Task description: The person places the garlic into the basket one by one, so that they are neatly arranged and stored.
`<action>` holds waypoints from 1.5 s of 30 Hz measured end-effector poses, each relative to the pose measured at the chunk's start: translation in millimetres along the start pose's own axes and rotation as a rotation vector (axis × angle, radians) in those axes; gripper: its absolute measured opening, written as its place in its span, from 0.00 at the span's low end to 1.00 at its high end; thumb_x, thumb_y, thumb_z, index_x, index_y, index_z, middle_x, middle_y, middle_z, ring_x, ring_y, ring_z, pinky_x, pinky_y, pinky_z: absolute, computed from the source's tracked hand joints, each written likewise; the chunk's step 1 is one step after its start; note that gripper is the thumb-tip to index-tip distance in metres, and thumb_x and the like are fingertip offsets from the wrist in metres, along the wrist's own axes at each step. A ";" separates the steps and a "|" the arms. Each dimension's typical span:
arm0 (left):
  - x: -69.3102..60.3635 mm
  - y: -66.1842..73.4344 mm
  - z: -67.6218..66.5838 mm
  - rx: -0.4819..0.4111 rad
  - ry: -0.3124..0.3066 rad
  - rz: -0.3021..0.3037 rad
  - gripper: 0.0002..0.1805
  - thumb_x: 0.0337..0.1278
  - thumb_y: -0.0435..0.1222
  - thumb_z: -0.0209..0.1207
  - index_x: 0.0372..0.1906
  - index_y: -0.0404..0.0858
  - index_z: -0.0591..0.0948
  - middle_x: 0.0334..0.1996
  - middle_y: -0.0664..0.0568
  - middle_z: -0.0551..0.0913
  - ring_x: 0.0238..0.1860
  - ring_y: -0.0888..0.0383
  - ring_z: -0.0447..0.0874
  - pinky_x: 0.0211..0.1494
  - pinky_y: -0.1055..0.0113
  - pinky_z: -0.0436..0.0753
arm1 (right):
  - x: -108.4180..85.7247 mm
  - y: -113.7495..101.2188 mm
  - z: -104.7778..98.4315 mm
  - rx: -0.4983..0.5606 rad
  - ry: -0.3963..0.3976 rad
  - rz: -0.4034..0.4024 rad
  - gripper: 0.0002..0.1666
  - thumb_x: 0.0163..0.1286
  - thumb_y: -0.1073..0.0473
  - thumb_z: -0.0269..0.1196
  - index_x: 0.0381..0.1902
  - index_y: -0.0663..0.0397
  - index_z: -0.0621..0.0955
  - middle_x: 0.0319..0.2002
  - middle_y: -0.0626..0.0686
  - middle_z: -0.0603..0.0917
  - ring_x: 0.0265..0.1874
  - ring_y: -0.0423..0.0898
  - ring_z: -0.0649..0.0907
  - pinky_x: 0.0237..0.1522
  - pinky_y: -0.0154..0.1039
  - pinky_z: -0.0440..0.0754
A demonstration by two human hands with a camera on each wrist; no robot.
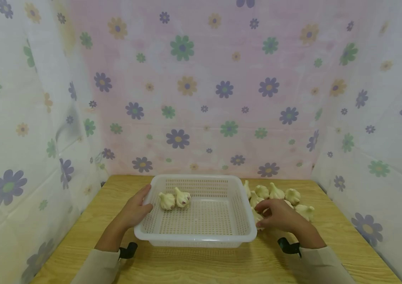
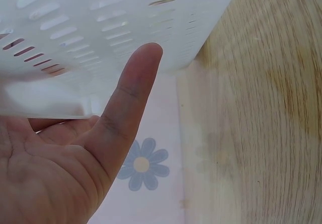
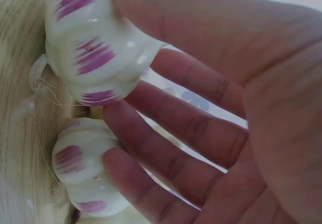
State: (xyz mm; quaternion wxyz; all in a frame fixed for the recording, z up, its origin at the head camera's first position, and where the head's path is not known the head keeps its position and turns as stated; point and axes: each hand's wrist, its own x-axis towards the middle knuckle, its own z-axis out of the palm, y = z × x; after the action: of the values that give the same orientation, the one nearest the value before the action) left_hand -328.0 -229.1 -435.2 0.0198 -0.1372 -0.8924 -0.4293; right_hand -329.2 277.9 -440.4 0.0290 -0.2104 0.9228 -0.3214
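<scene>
A white slotted plastic basket (image 1: 195, 221) stands on the table with two garlic bulbs, one (image 1: 167, 201) beside the other (image 1: 182, 197), in its left part. My left hand (image 1: 135, 209) rests against the basket's left side. In the left wrist view a straight finger (image 2: 133, 83) touches the slotted outer wall (image 2: 105, 17). Right of the basket, my right hand (image 1: 279, 215) holds a garlic bulb (image 3: 90, 48) with purple streaks between thumb and fingers. Just below it in the right wrist view sits another bulb (image 3: 85, 163), near the lower fingertips.
Several more garlic bulbs, among them one at the right (image 1: 305, 213) and one at the back (image 1: 276, 191), lie grouped around my right hand on the wooden table (image 1: 193, 268). Flower-printed cloth (image 1: 204, 98) encloses the table at the back and both sides.
</scene>
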 end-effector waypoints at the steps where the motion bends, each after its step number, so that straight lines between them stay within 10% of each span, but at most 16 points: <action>1: -0.5 0.1 0.0 0.001 0.000 -0.001 0.44 0.63 0.30 0.53 0.82 0.27 0.50 0.83 0.33 0.47 0.82 0.33 0.43 0.81 0.39 0.48 | 0.3 -0.4 0.6 -0.003 -0.004 -0.007 0.31 0.53 0.50 0.81 0.53 0.57 0.87 0.51 0.56 0.88 0.44 0.50 0.88 0.40 0.39 0.88; 17: -1.6 -0.3 0.8 -0.003 -0.001 0.009 0.43 0.65 0.30 0.53 0.81 0.26 0.49 0.83 0.33 0.46 0.82 0.33 0.42 0.81 0.38 0.48 | 0.2 -5.1 3.0 -0.117 -0.042 -0.057 0.21 0.54 0.53 0.79 0.48 0.42 0.88 0.37 0.41 0.88 0.34 0.42 0.84 0.34 0.35 0.80; 28: -1.1 -2.1 1.5 -0.002 0.002 0.008 0.43 0.65 0.30 0.53 0.82 0.27 0.50 0.83 0.34 0.46 0.82 0.34 0.43 0.81 0.39 0.48 | -2.6 -6.2 -1.5 -0.086 0.000 -0.017 0.27 0.55 0.49 0.79 0.53 0.49 0.87 0.50 0.51 0.89 0.45 0.51 0.89 0.44 0.48 0.88; 45: 2.0 -6.2 1.9 -0.006 0.006 -0.021 0.42 0.67 0.30 0.52 0.82 0.29 0.49 0.84 0.36 0.46 0.83 0.36 0.41 0.82 0.40 0.46 | -1.2 -8.4 -7.0 -0.028 0.118 -0.021 0.29 0.57 0.45 0.78 0.55 0.49 0.86 0.54 0.54 0.87 0.47 0.50 0.89 0.42 0.41 0.89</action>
State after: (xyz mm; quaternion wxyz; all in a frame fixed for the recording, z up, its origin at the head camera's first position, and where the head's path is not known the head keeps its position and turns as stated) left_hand -331.4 -230.8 -440.8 0.0178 -0.1265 -0.8926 -0.4325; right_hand -326.3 276.5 -429.8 -0.0319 -0.2011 0.9251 -0.3206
